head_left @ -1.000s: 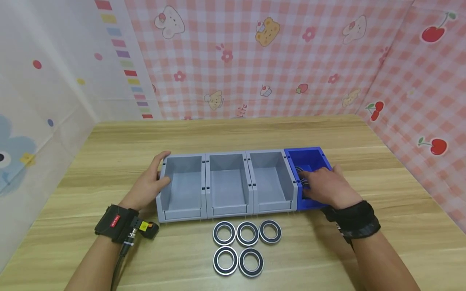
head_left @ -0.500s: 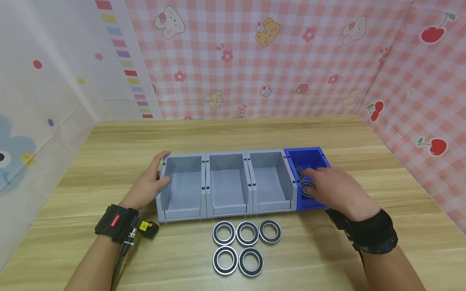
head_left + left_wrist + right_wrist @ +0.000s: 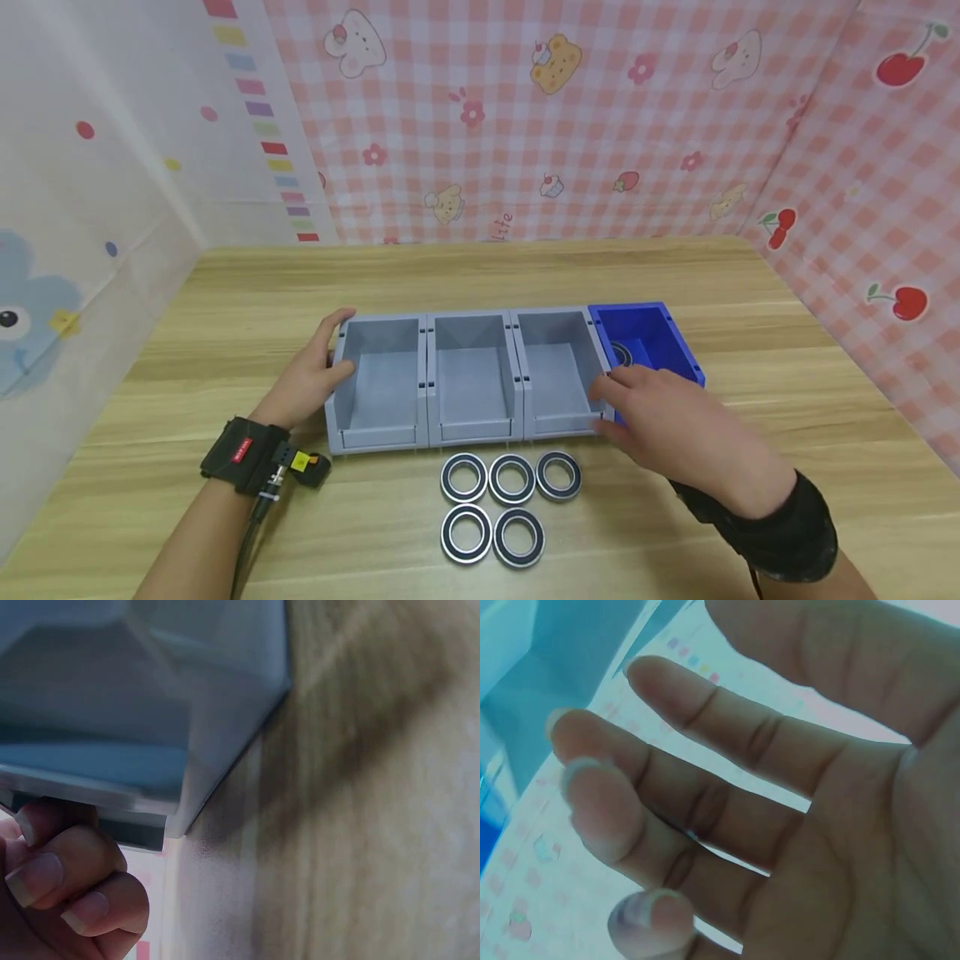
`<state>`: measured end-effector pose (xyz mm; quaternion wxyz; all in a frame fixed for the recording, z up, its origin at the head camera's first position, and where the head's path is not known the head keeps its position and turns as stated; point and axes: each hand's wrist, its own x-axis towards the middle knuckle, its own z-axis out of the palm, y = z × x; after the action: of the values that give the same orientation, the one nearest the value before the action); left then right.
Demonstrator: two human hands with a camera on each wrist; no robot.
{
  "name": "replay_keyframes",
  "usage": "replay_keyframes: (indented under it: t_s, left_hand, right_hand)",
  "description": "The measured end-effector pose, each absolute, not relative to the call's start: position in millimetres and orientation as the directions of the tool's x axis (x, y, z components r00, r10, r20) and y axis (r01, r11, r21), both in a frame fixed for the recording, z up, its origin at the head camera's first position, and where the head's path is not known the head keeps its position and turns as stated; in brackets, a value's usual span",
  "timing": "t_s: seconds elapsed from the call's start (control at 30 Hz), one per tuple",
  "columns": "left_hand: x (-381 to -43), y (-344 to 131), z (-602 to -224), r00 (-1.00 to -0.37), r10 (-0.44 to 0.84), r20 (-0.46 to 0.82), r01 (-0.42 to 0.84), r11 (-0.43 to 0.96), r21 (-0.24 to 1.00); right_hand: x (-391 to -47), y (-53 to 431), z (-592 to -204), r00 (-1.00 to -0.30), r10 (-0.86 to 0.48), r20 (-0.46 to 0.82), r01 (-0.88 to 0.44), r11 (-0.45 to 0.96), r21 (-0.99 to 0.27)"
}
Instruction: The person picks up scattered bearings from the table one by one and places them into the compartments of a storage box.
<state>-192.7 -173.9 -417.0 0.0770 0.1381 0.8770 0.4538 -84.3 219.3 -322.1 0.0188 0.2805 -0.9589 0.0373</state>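
Note:
Three grey bins and a blue bin [image 3: 637, 321] stand joined in a row on the table. My left hand [image 3: 307, 379] grips the side wall of the leftmost grey bin [image 3: 384, 383], thumb over the rim; in the left wrist view its bent fingers [image 3: 79, 859] lie against the outside. My right hand [image 3: 667, 421] hovers over the front of the blue bin and the right edge of the third grey bin [image 3: 555, 375]. Its palm and loosely bent fingers [image 3: 720, 802] hold nothing in the right wrist view. One black-and-silver ball bearing [image 3: 622, 354] shows inside the blue bin, whose front my hand hides.
Several ball bearings [image 3: 517, 538] lie flat in two rows on the wooden table [image 3: 360, 533], in front of the bins. The middle grey bin [image 3: 472, 387] sits between the other two grey ones. Patterned cloth [image 3: 495, 125] hangs behind and at both sides.
My right hand has come up out of the blue bin, away from the bearings there, and shifted toward the front left. My left hand keeps its grip on the grey bin.

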Motion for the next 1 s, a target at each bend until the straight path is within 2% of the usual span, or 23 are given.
replay_keyframes:
  t_s: [0.13,0.3,0.4,0.7,1.0]
  left_hand:
    - [-193,-174,-417,-0.952,0.305,-0.014,0.167,0.559,0.812]
    - [-192,-173,-417,-0.952,0.306,-0.017,0.165,0.557,0.814]
    - [-191,-173,-416,-0.952,0.306,-0.017,0.164,0.556,0.815]
    - [-189,-173,-414,-0.952,0.304,-0.015,0.165,0.556,0.814]
    - [-191,-174,-415,-0.954,0.300,-0.015,0.160,0.551,0.819]
  right_hand:
    - [-79,210,-328,-0.799,-0.602,0.010,-0.600,0.795,-0.089]
    - [-76,197,-338,-0.774,-0.626,-0.090,-0.615,0.778,-0.127]
    - [-75,193,-343,-0.762,-0.642,-0.081,-0.634,0.766,-0.108]
    - [-75,183,-359,-0.778,-0.594,-0.205,-0.582,0.804,-0.122]
    - [-78,177,-371,-0.773,-0.578,-0.261,-0.561,0.815,-0.143]
